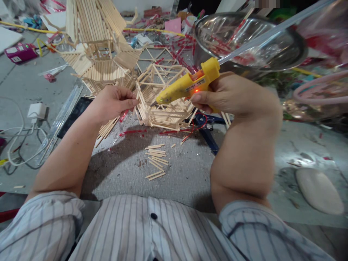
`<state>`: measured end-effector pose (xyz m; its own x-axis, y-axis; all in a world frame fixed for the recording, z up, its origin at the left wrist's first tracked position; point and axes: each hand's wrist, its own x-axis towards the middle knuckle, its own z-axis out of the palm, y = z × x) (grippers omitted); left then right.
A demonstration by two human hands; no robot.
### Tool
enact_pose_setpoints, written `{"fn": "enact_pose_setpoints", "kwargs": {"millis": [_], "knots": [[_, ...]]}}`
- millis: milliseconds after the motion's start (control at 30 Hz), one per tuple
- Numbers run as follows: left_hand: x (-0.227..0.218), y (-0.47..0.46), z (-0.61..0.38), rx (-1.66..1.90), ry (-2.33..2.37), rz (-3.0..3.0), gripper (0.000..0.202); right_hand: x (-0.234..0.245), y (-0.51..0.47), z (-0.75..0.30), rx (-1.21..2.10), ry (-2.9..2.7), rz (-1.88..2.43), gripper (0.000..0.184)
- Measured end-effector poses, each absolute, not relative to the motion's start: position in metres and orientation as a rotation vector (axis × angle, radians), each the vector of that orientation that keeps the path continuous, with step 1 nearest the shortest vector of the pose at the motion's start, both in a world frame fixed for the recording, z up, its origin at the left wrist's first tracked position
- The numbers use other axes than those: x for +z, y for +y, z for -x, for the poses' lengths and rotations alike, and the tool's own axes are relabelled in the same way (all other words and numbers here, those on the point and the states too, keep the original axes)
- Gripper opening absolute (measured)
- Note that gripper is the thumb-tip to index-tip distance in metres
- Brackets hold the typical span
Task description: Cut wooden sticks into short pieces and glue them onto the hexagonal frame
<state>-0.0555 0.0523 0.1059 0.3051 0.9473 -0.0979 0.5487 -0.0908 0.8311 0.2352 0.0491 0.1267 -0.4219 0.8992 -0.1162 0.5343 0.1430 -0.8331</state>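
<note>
Shirtfront [127, 228] nearest, stick frame [165, 119] between hands, left [114, 103] pinching it, right [228, 93] gripping glue gun [181, 87].

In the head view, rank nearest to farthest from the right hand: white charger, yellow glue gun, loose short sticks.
1. Yellow glue gun: held in the right hand.
2. Loose short sticks: front centre.
3. White charger: far left.

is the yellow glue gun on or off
On, it appears: a red light glows on the side of the glue gun, which the right hand holds. How hot it is, I cannot tell.
</note>
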Motion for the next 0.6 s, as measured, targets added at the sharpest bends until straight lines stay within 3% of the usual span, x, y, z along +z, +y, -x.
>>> {"fn": "enact_pose_setpoints", "kwargs": {"millis": [600], "knots": [[0.1067,0.0527,0.0557,0.624,1.362,-1.784,0.009,0.1320,0.0461,-0.2335,1.120,-1.978,1.495,0.037]]}}
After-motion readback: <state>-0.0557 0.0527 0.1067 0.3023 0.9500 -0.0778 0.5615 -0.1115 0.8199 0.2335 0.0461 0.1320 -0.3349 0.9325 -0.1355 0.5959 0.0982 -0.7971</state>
